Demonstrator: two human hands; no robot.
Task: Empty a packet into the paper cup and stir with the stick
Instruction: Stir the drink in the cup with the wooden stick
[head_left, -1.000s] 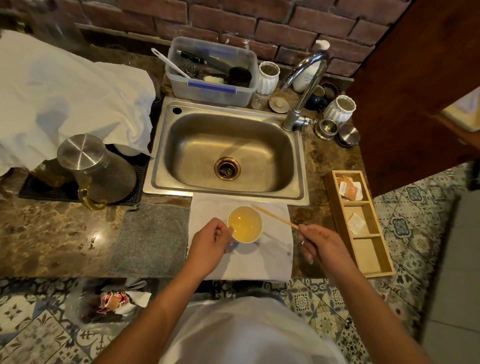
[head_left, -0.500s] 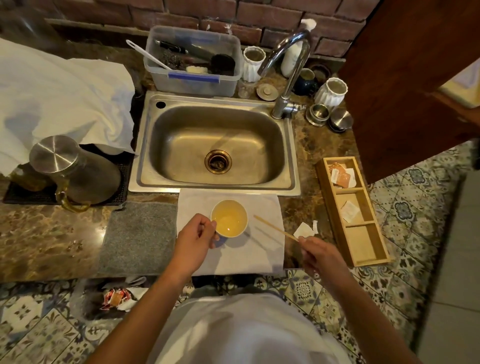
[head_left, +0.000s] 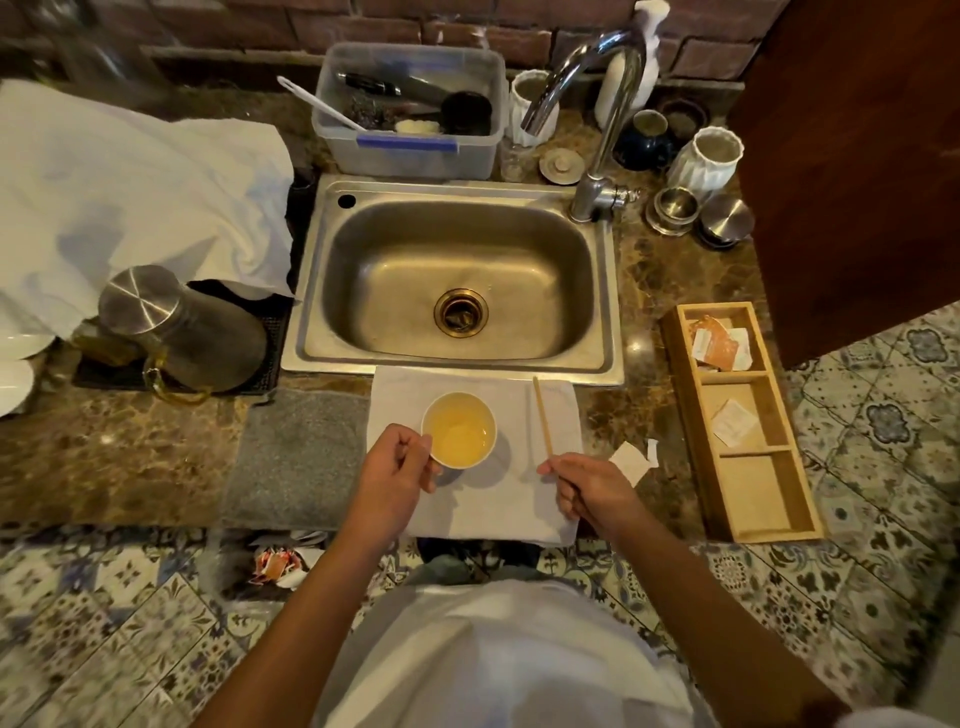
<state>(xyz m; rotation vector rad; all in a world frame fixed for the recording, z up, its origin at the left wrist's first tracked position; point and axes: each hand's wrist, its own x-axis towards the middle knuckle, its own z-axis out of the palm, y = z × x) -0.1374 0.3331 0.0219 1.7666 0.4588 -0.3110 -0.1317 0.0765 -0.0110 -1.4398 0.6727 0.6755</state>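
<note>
Bare forearms reached forward over the worktop. On a white cloth before the sink stood the paper cup, holding pale yellow liquid. The left hand gripped the cup's near rim; the right hand pinched the stick, which was outside the cup, just beside it. A torn packet lay nearby.
</note>
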